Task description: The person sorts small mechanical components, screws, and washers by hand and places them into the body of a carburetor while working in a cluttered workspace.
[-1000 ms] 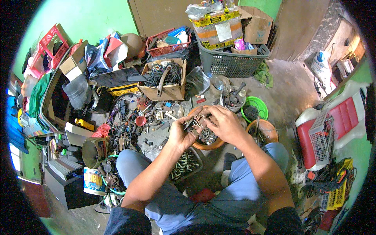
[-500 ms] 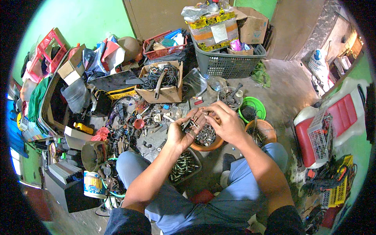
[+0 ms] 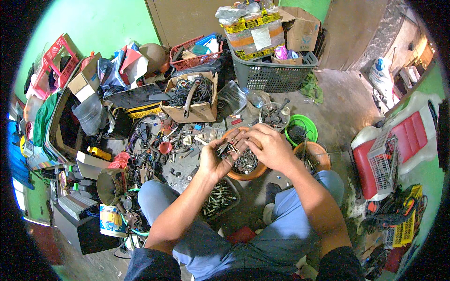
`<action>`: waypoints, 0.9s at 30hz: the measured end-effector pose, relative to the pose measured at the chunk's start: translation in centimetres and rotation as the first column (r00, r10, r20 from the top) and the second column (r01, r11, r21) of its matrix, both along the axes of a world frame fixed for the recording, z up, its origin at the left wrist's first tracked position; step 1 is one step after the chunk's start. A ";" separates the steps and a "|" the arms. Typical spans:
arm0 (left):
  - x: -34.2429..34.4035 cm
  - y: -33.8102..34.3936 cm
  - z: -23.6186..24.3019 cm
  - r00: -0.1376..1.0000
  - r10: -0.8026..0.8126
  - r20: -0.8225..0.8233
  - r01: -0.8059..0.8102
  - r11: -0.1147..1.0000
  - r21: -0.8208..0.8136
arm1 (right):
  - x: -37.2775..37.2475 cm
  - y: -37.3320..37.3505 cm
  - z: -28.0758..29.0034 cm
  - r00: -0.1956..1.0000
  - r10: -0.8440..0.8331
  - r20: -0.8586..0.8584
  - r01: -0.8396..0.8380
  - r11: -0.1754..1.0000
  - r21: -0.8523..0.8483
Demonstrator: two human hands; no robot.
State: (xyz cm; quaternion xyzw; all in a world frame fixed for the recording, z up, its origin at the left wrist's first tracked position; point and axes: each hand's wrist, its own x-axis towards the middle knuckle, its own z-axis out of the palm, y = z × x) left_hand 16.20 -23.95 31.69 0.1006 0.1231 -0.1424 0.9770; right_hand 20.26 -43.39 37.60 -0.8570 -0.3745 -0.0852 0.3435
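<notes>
My left hand (image 3: 214,161) is turned palm up and cradles several small metal parts (image 3: 230,148), among them a bent wire-like loop. Over it, my right hand (image 3: 271,147) has its fingers bent and drawn together at the left fingertips; whatever they pinch is too small to make out. Beneath both hands stands an orange bowl (image 3: 251,176) full of small metal hardware, partly hidden by them. Closer to my legs, a dark tray (image 3: 238,199) holds many bolt-like pieces, and my left forearm covers part of it.
To the right stand a green tub (image 3: 312,129) and another orange bowl (image 3: 324,154) with parts. Loose parts and a red funnel-like piece (image 3: 165,147) litter the floor at left. Beyond are a cardboard box (image 3: 201,114) of cables and a grey crate (image 3: 272,79). A red seat (image 3: 363,161) lies far right.
My right fingers have shifted slightly over the left palm, and the wire-like loop sits at a slightly different angle. Both arms stay in nearly the same place.
</notes>
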 end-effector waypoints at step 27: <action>-0.4 0.3 0.1 1.000 -0.026 -0.002 0.026 0.995 0.100 | 0.2 1.2 -1.5 0.984 0.138 0.111 -0.135 0.990 -0.036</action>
